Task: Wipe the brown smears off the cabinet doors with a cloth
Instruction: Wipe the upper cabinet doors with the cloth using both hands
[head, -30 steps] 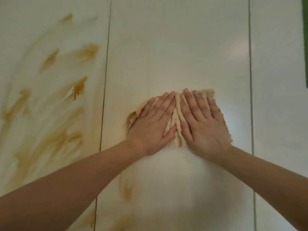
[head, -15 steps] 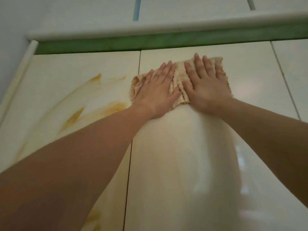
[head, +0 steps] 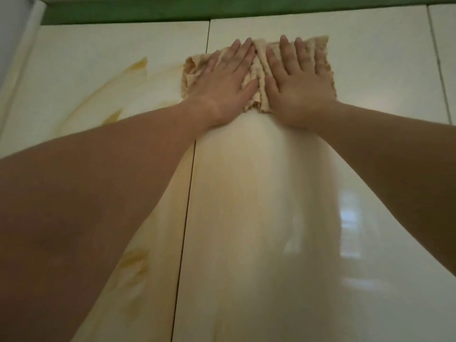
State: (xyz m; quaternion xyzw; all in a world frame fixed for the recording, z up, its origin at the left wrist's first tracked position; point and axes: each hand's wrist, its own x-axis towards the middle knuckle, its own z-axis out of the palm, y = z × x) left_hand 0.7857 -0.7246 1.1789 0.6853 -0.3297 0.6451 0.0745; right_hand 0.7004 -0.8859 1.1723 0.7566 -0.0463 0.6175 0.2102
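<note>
A crumpled beige cloth (head: 257, 62) lies flat against the top of the middle cream cabinet door (head: 271, 218). My left hand (head: 222, 82) and my right hand (head: 298, 87) press it side by side with flat, stretched fingers, thumbs nearly touching. The cloth's left edge overhangs the seam to the left door (head: 86, 58). On that left door are brown smears: one near the top (head: 139, 64), one beside my left forearm (head: 113, 117) and a fainter one lower down (head: 134, 265). My left forearm hides much of that door.
A green strip (head: 222, 11) runs above the doors. A white rounded trim (head: 22, 58) borders the left door. A third door (head: 446, 45) begins at the far right. The middle door's lower part is glossy with reflections.
Both hands have slid the cloth up the middle door, from its mid height to close under the green strip. The view has tilted upward with them.
</note>
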